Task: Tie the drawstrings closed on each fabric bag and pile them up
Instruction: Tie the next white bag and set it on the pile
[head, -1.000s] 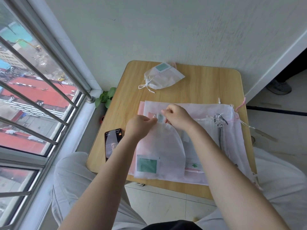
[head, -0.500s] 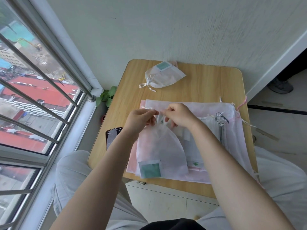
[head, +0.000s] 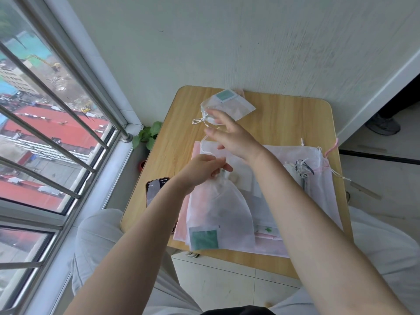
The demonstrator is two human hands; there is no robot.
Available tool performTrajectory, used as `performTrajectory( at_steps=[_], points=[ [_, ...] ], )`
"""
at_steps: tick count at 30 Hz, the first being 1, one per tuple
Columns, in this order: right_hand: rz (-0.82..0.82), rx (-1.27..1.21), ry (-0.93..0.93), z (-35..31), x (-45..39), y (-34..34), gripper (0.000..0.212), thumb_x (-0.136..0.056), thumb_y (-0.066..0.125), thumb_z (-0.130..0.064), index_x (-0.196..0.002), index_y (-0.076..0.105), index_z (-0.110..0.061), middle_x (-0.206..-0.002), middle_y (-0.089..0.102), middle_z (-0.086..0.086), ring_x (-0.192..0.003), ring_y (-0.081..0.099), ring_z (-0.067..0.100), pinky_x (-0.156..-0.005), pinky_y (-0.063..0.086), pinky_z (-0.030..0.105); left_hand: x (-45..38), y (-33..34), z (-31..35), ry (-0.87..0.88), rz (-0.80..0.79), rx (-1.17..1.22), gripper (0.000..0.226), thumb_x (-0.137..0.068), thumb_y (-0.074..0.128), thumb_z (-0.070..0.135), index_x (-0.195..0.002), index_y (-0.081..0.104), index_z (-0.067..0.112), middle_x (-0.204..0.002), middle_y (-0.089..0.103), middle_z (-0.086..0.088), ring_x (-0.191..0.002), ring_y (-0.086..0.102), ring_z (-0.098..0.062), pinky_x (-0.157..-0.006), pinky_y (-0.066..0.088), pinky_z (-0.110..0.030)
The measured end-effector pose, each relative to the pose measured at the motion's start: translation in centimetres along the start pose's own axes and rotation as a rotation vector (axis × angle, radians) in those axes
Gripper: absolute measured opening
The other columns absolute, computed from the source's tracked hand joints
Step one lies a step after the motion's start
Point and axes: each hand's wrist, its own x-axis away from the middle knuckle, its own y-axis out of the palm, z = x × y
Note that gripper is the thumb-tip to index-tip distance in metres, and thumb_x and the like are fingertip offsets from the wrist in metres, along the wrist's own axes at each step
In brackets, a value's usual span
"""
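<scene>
White, translucent fabric formed the bag (head: 219, 214) that lay directly below the left hand (head: 202, 168), its gathered neck pinched between that hand's curled fingers and its body spreading back toward the person, with a green label (head: 204, 239) at the corner farthest from the hands. A thin white drawstring (head: 204, 145) ran from the left hand's grip up toward the right hand (head: 231, 137), which was raised above and beyond the left; motion blur hid whether the right hand's extended fingers actually held the cord, so its grasp could not be told. The bag rested on a stack of flat bags (head: 302, 176), pink and white, that extended under and to the right of both forearms, with a bundle of loose cords at the stack's far right edge. Just beyond the right hand's fingertips lay a tied bag (head: 231, 104), with a green label uppermost and a knotted cord trailing to its left. All of these sat on a wooden table (head: 288, 119). A phone (head: 156, 189) lay on the table just left of the left wrist. A barred window (head: 45, 133) stood well to the left of the hands.
</scene>
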Motion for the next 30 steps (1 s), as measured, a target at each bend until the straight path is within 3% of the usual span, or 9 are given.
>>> performTrajectory(
  at_steps=[2,4,6,8,10,15,18,24,30],
  points=[
    [0.054,-0.069,-0.002,0.7,0.2,-0.2,0.03,-0.095,0.058,-0.03,-0.124,0.055,-0.036,-0.129,0.053,-0.005,-0.117,0.056,0.009,-0.09,0.049,0.026,-0.3,-0.5,-0.3,-0.019,-0.038,0.115,0.039,-0.102,0.047,0.03,-0.101,0.074,0.003,-0.064,0.054,0.006,-0.062,0.042,-0.011,-0.068,0.038,-0.022],
    [0.044,-0.118,0.082,1.6,0.7,-0.2,0.015,-0.097,0.056,-0.021,-0.111,0.061,-0.02,-0.106,0.066,0.001,-0.093,0.065,0.014,-0.086,0.054,0.03,-0.6,-0.9,-0.6,-0.029,-0.088,0.256,0.038,-0.102,0.047,0.028,-0.104,0.072,-0.001,-0.074,0.059,-0.001,-0.058,0.041,-0.009,-0.063,0.036,-0.022],
    [0.046,-0.124,0.145,2.1,1.3,0.1,0.009,-0.096,0.055,-0.016,-0.1,0.062,-0.011,-0.089,0.069,0.006,-0.074,0.064,0.017,-0.071,0.055,0.03,-0.7,-1.1,-0.4,-0.034,-0.134,0.37,0.033,-0.102,0.047,0.025,-0.101,0.069,0.0,-0.077,0.061,-0.004,-0.054,0.04,-0.007,-0.059,0.034,-0.02],
    [0.063,-0.092,0.168,2.5,1.7,0.3,0.009,-0.096,0.055,-0.016,-0.095,0.061,-0.009,-0.086,0.068,0.007,-0.062,0.061,0.013,-0.055,0.049,0.027,-0.8,-1.2,-0.2,-0.048,-0.144,0.387,0.032,-0.102,0.048,0.023,-0.102,0.067,-0.002,-0.062,0.054,0.003,-0.051,0.04,-0.006,-0.056,0.033,-0.019],
    [0.063,0.011,0.192,2.9,1.7,0.1,0.014,-0.095,0.053,-0.019,-0.093,0.062,-0.009,-0.084,0.067,0.003,-0.054,0.057,0.004,-0.052,0.042,0.024,-0.9,-1.3,-0.5,-0.057,-0.124,0.357,0.037,-0.101,0.05,0.024,-0.11,0.066,-0.008,-0.059,0.051,0.004,-0.054,0.042,-0.008,-0.056,0.036,-0.017],
    [-0.016,0.296,0.249,3.3,2.1,-1.3,0.033,-0.09,0.061,-0.034,-0.092,0.066,-0.002,-0.066,0.055,-0.006,-0.06,0.049,0.008,-0.06,0.039,0.022,-1.4,-1.6,-1.3,-0.065,-0.012,0.272,0.026,-0.096,0.06,0.025,-0.091,0.074,0.004,-0.073,0.065,-0.005,-0.065,0.051,-0.013,-0.068,0.045,-0.023],
    [-0.072,0.337,0.262,2.9,2.5,-1.9,0.021,-0.089,0.067,-0.032,-0.079,0.066,-0.013,-0.058,0.052,-0.018,-0.057,0.046,-0.002,-0.056,0.034,0.017,-1.6,-1.6,-1.2,-0.05,0.035,0.272,0.022,-0.092,0.066,0.024,-0.085,0.074,0.005,-0.078,0.07,-0.007,-0.067,0.055,-0.013,-0.069,0.049,-0.023],
    [-0.166,0.262,0.274,2.8,3.1,-1.3,0.012,-0.09,0.067,-0.024,-0.087,0.067,-0.012,-0.069,0.058,-0.001,-0.052,0.046,0.012,-0.048,0.036,0.021,-1.5,-2.0,-0.7,-0.051,-0.008,0.259,0.015,-0.084,0.072,0.008,-0.095,0.073,-0.001,-0.075,0.069,-0.003,-0.068,0.058,-0.014,-0.072,0.049,-0.024],
    [-0.087,0.267,0.233,3.1,2.9,-1.8,0.014,-0.089,0.067,-0.026,-0.089,0.073,-0.014,-0.085,0.068,-0.004,-0.081,0.06,0.009,-0.075,0.046,0.025,-1.2,-2.6,-0.7,-0.001,0.015,0.146,0.017,-0.069,0.081,0.012,-0.084,0.079,0.02,-0.085,0.071,-0.011,-0.079,0.063,-0.02,-0.089,0.05,-0.038]
  ],
)
